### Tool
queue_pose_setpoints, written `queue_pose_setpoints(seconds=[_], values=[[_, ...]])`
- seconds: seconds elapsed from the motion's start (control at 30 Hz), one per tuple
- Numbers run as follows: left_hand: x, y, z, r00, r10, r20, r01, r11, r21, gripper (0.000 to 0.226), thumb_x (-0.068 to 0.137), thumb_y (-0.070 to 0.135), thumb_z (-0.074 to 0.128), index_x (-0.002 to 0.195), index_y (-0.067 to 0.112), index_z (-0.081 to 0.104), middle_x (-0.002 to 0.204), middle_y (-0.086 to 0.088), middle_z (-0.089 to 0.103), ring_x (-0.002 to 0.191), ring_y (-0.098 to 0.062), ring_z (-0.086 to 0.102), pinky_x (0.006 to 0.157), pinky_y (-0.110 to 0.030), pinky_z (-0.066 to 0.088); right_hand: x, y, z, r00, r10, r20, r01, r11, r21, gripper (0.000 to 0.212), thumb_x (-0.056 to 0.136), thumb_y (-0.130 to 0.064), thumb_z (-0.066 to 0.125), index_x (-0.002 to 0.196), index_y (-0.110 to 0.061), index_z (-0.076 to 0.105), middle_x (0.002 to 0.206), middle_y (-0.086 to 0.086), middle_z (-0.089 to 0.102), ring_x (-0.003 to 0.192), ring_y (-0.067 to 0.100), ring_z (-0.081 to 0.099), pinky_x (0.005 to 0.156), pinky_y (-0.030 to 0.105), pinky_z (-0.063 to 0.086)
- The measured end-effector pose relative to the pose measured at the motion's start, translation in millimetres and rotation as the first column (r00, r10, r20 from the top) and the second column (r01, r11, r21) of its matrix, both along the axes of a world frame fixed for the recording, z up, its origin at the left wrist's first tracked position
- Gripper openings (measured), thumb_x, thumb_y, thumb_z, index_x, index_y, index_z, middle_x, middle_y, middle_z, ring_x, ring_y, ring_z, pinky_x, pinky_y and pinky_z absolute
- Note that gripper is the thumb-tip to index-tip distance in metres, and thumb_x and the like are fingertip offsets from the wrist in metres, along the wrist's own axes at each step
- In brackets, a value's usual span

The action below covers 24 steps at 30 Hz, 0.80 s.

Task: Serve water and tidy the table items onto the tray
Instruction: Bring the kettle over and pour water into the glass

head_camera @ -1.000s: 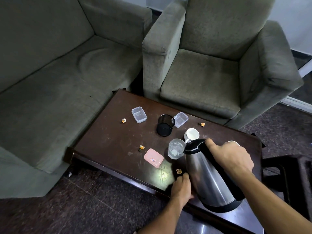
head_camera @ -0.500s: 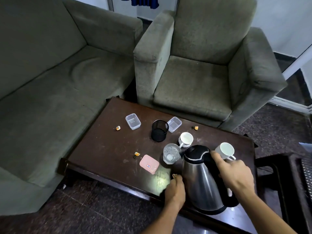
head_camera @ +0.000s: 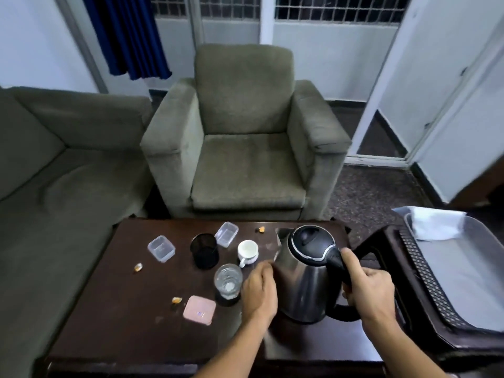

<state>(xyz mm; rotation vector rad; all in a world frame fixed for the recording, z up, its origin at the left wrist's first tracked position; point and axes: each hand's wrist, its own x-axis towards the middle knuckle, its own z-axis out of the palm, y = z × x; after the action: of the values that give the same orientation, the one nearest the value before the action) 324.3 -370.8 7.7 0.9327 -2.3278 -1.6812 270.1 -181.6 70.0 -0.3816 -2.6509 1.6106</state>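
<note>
Kettle [head_camera: 302,282], steel with a black lid and handle, at the right end of the dark table [head_camera: 122,296]. Roughly upright, spout toward the armchair [head_camera: 245,165]. Hard to tell whether standing on the wood or held just off it. Gripped at the handle by the right hand [head_camera: 368,290], fingers wrapped round the black bar, thumb along its top. Touched on the opposite side by the left hand [head_camera: 259,290], laid against the steel wall with fingers loosely bent, clasping nothing.

Just left of that hand, a clear glass [head_camera: 227,279], upright, something pale at its bottom; water level unclear. Behind the glass, a white cup [head_camera: 247,250], upright, handle toward the near side. Further left, a black mesh pot [head_camera: 204,251], with a clear plastic box [head_camera: 161,248] to its left and a second plastic box [head_camera: 226,234] behind it to the right. Near the front edge, a flat pink box [head_camera: 199,310], and just beside it an orange scrap [head_camera: 176,300].

Tray [head_camera: 469,268], grey, off to the right on a dark woven stand [head_camera: 425,268], well apart from the glass and cup. At its far end, a white cloth [head_camera: 436,223]. Along the left of the table, a grey-green sofa [head_camera: 54,173].
</note>
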Motion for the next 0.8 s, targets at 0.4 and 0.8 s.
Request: queue_pose_setpoints(seconds=[0.4,0.8], values=[[-76.3,168.2,94.7,0.918,-0.248,-0.310,0.254,0.967,-0.022,0.057,0.092,0.042,0.033,0.140,0.023,0.059,0.141,0.007,0.057,0.129,-0.003,0.048,0.113,-0.021,0.030,-43.5,173.7,78.9,0.975,-0.171,-0.143,0.156,0.982,-0.108,0.079,0.067,-0.080,0.064,0.040,-0.007,0.053,0.039,0.010,0.050,0.036,0.017,0.045,0.044,0.028,0.035],[-142.8,349.3,127.8,0.944,-0.187,-0.271,0.252,0.939,0.233,0.054,0.090,0.041,0.038,0.136,0.026,0.062,0.128,0.008,0.059,0.123,-0.009,0.054,0.112,-0.034,0.039,-100.4,359.5,102.4,0.974,-0.133,-0.182,0.124,0.991,-0.059,0.072,0.073,-0.071,0.064,0.040,-0.008,0.058,0.043,0.016,0.057,0.036,0.016,0.047,0.045,0.023,0.039]])
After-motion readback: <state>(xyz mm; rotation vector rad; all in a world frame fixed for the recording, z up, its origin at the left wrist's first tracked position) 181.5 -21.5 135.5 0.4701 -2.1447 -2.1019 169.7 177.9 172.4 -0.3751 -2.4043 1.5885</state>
